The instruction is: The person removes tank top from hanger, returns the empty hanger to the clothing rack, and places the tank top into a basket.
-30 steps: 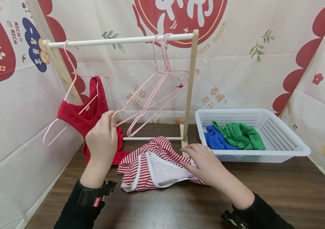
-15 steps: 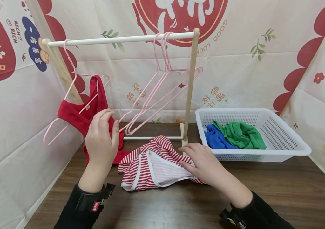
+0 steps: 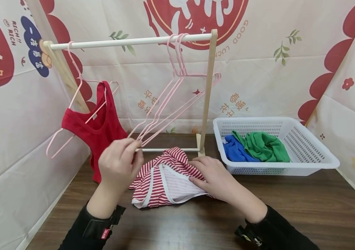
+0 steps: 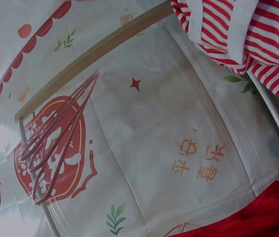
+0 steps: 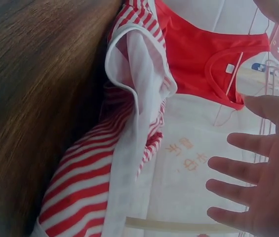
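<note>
Left hand: the left hand (image 3: 119, 165) is raised just in front of the rack's lower bar, its fingertips (image 3: 133, 146) pinching the lower ends of the empty pink wire hangers (image 3: 168, 104).
Right hand: the right hand (image 3: 216, 175) lies flat with fingers spread and straight on the red-and-white striped top (image 3: 161, 177); the right wrist view shows the same open fingers (image 5: 238, 168) above the striped cloth (image 5: 99, 168).
Striped top: crumpled on the dark wooden table (image 3: 305, 208), at the foot of the rack, its white lining turned up, between the 2 hands.
Hangers: about 3 pink hangers hook over the right part of the white top rail (image 3: 127, 42) and slant down to the left hand.
Rack: a small wooden-framed clothes rack (image 3: 208, 97) stands at the back of the table.
Red vest: a red sleeveless vest (image 3: 99, 128) hangs tilted on 1 more pink hanger (image 3: 71, 100) at the rail's left end, just beside the left hand.
Basket: a white slotted plastic basket (image 3: 308, 149) sits to the right, holding a blue garment (image 3: 236, 151) and a green garment (image 3: 264, 147).
</note>
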`<state>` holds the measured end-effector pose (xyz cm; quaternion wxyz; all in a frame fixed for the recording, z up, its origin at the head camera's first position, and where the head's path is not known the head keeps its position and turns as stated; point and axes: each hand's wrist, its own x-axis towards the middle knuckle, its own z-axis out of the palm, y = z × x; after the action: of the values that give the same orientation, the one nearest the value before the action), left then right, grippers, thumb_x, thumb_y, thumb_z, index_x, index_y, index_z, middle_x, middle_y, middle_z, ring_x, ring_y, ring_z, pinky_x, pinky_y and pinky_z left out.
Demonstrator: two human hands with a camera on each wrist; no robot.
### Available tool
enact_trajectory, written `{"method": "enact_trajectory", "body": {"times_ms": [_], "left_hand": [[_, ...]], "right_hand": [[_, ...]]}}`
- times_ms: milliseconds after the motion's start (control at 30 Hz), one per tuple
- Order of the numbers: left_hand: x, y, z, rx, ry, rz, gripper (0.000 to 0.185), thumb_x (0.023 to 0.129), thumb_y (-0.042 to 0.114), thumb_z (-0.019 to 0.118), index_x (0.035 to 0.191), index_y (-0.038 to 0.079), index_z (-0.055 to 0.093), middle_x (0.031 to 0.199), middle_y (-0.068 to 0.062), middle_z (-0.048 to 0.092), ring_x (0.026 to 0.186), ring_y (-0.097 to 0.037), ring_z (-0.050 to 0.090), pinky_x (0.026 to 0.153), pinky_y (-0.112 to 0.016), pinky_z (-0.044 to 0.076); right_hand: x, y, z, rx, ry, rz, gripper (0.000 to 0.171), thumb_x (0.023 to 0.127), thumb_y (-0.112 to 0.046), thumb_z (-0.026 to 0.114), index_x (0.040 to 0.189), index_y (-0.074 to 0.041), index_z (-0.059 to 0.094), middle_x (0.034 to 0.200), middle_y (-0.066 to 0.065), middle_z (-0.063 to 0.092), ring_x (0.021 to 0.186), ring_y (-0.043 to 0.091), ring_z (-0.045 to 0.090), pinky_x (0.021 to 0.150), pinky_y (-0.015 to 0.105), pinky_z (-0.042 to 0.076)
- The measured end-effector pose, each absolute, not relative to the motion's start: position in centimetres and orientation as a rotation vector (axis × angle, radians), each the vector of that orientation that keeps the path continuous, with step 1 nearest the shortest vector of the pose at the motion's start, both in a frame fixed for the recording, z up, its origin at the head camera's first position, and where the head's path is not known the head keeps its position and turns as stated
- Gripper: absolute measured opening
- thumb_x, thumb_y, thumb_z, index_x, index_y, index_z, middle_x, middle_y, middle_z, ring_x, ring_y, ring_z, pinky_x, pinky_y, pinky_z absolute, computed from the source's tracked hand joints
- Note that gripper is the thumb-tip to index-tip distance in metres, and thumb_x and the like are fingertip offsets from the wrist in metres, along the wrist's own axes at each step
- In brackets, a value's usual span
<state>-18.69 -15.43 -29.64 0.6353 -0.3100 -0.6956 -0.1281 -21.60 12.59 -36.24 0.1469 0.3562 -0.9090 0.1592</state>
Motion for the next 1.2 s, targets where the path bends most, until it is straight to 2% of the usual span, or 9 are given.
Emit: {"method": "enact_trajectory", "body": {"times_ms": [167, 333, 533, 700, 867, 967, 1100, 1200], "left_hand": [[-18.6, -15.5, -30.4, -0.960, -1.692, -0.203, 0.023, 0.093, 0.017, 0.055, 0.097, 0.002, 0.071, 0.084, -0.013, 0.069, 0.067, -0.028, 0.066, 0.055, -0.039, 0.055], [-18.8, -15.7, -31.1, -1.058, -1.867, -0.143, 0.022, 0.094, 0.019, 0.054, 0.097, 0.005, 0.071, 0.078, -0.008, 0.066, 0.061, -0.022, 0.062, 0.052, -0.032, 0.052], [-19.1, -15.9, -32.0, -1.095, -2.022, -0.063, 0.017, 0.090, 0.018, 0.060, 0.099, 0.007, 0.070, 0.072, -0.005, 0.064, 0.056, -0.018, 0.058, 0.050, -0.028, 0.048], [-19.2, -15.9, -32.6, -1.095, -2.104, -0.039, 0.016, 0.085, 0.019, 0.069, 0.097, 0.009, 0.070, 0.071, -0.003, 0.065, 0.057, -0.017, 0.060, 0.051, -0.028, 0.049], [-19.3, -15.9, -33.0, -1.081, -2.144, -0.041, 0.017, 0.080, 0.018, 0.075, 0.095, 0.009, 0.071, 0.073, -0.003, 0.067, 0.060, -0.017, 0.063, 0.053, -0.029, 0.051], [-19.4, -15.9, -33.1, -1.074, -2.151, -0.043, 0.018, 0.080, 0.019, 0.076, 0.094, 0.009, 0.070, 0.071, -0.003, 0.066, 0.058, -0.017, 0.062, 0.052, -0.028, 0.051], [-19.4, -16.0, -33.1, -1.065, -2.168, -0.038, 0.018, 0.080, 0.020, 0.077, 0.094, 0.009, 0.069, 0.070, -0.003, 0.065, 0.057, -0.017, 0.061, 0.052, -0.029, 0.051], [-19.3, -16.0, -33.1, -1.057, -2.180, -0.040, 0.018, 0.080, 0.019, 0.076, 0.094, 0.010, 0.070, 0.070, -0.003, 0.065, 0.057, -0.017, 0.061, 0.052, -0.028, 0.050]], "right_hand": [[-21.9, 11.6, -37.1, 1.082, -2.683, 0.431, 0.057, 0.089, -0.041, 0.068, 0.136, -0.012, 0.057, 0.135, 0.014, 0.053, 0.128, 0.032, 0.045, 0.104, 0.054, 0.033], [-22.0, 10.4, -38.1, 1.150, -2.728, 0.375, 0.068, 0.085, -0.048, 0.069, 0.141, -0.013, 0.052, 0.145, 0.016, 0.044, 0.136, 0.039, 0.035, 0.105, 0.061, 0.028], [-22.0, 9.3, -39.5, 1.237, -2.829, 0.240, 0.088, 0.075, -0.062, 0.072, 0.148, -0.023, 0.043, 0.157, 0.012, 0.026, 0.144, 0.043, 0.015, 0.103, 0.071, 0.020], [-22.3, 8.8, -40.2, 1.215, -2.930, 0.217, 0.098, 0.067, -0.059, 0.081, 0.150, -0.025, 0.040, 0.161, 0.014, 0.014, 0.144, 0.045, 0.006, 0.099, 0.075, 0.019], [-23.0, 8.3, -40.5, 1.081, -3.027, 0.242, 0.098, 0.064, -0.047, 0.087, 0.148, -0.026, 0.042, 0.160, 0.019, 0.007, 0.142, 0.050, 0.010, 0.097, 0.075, 0.024], [-23.6, 7.9, -40.6, 1.019, -3.059, 0.263, 0.100, 0.063, -0.043, 0.088, 0.149, -0.024, 0.040, 0.159, 0.023, 0.008, 0.140, 0.052, 0.014, 0.096, 0.074, 0.028], [-24.2, 7.7, -40.8, 0.972, -3.094, 0.289, 0.106, 0.064, -0.038, 0.090, 0.152, -0.020, 0.034, 0.157, 0.026, 0.016, 0.137, 0.052, 0.024, 0.094, 0.069, 0.036], [-24.5, 7.7, -41.0, 0.986, -3.114, 0.282, 0.103, 0.066, -0.031, 0.090, 0.152, -0.018, 0.034, 0.152, 0.026, 0.027, 0.130, 0.048, 0.038, 0.092, 0.061, 0.043]]}}
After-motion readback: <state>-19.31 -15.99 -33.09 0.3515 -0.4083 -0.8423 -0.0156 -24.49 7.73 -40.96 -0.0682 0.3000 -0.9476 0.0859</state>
